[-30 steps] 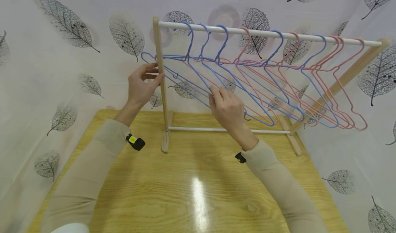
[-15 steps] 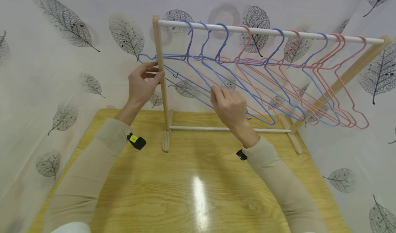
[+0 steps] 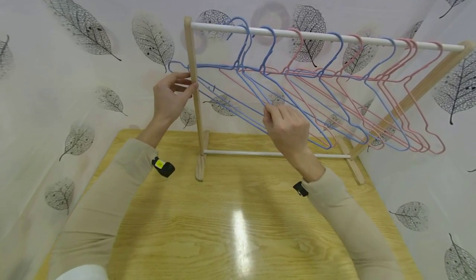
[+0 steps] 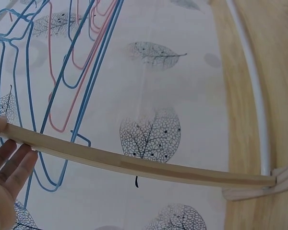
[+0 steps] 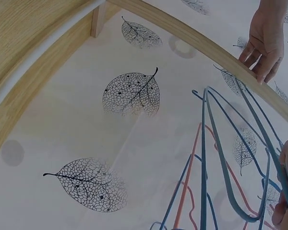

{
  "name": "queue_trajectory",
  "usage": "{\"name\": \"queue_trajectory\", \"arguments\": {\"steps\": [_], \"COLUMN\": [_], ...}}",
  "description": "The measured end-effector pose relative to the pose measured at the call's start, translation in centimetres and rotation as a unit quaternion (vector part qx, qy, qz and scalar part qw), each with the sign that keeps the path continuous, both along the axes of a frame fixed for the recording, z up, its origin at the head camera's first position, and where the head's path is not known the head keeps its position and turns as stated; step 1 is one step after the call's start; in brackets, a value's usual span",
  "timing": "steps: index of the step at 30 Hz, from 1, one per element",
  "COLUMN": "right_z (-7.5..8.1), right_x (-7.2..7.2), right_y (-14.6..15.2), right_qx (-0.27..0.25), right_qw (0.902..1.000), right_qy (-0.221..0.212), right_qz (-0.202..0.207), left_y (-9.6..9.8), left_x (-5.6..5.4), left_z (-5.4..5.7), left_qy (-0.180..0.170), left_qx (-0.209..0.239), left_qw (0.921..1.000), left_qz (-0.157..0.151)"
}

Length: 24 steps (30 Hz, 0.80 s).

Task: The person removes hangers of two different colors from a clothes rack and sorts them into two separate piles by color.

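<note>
We see the rack (image 3: 316, 36) standing on the table (image 3: 186, 218) near its far edge, before the backdrop (image 3: 148, 3), its lower rail (image 3: 238, 152) running between the left post (image 3: 198, 106) and right post (image 3: 443, 69). We find the hangers (image 3: 322, 74) along the top rail (image 3: 282, 33), some reaching left past the left post. Our left hand (image 3: 169, 98) is on that post; our right hand (image 3: 287, 127), farther right, is on a hanger near the row's left end.

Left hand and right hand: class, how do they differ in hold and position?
The left hand pinches the wooden post; the right hand grips at least one blue hanger. In the head view, the left hand sits higher than the right hand. Both emerge from beige sleeves.
</note>
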State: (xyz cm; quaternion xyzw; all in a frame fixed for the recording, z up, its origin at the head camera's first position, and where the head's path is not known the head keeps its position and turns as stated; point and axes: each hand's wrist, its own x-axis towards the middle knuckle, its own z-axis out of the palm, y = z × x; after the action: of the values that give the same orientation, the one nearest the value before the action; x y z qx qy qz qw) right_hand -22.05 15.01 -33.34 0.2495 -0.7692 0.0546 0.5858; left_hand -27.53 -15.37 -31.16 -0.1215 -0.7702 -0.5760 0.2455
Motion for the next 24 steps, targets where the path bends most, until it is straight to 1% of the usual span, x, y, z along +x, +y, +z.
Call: {"name": "queue_trajectory", "arguments": {"steps": [6, 9, 12, 18, 24], "right_z": [0.5, 0.7, 0.5, -0.7, -2.7], "right_x": [1.0, 1.5, 2.0, 3.7, 5.5], "right_y": [1.0, 1.5, 2.0, 3.7, 5.8], "right_qx": [-0.008, -0.010, -0.006, 0.012, 0.022], "right_qw": [0.9999, 0.9998, 0.9996, 0.9988, 0.9987], "right_qy": [-0.007, 0.001, 0.014, 0.033, 0.032], "right_qz": [-0.009, -0.015, -0.024, -0.035, -0.034], "left_y": [-0.1, -0.1, -0.1, -0.2, -0.1], "left_x": [0.0, 0.0, 0.0, -0.3, -0.5], "left_z": [0.2, 0.2, 0.2, 0.1, 0.0], "left_qy": [0.002, 0.000, -0.004, -0.010, -0.012], "left_qx": [-0.013, -0.015, -0.014, -0.010, -0.016], "left_qw": [0.9999, 0.9999, 0.9999, 0.9999, 0.9997], "left_qz": [0.004, 0.006, 0.006, 0.007, 0.017]}}
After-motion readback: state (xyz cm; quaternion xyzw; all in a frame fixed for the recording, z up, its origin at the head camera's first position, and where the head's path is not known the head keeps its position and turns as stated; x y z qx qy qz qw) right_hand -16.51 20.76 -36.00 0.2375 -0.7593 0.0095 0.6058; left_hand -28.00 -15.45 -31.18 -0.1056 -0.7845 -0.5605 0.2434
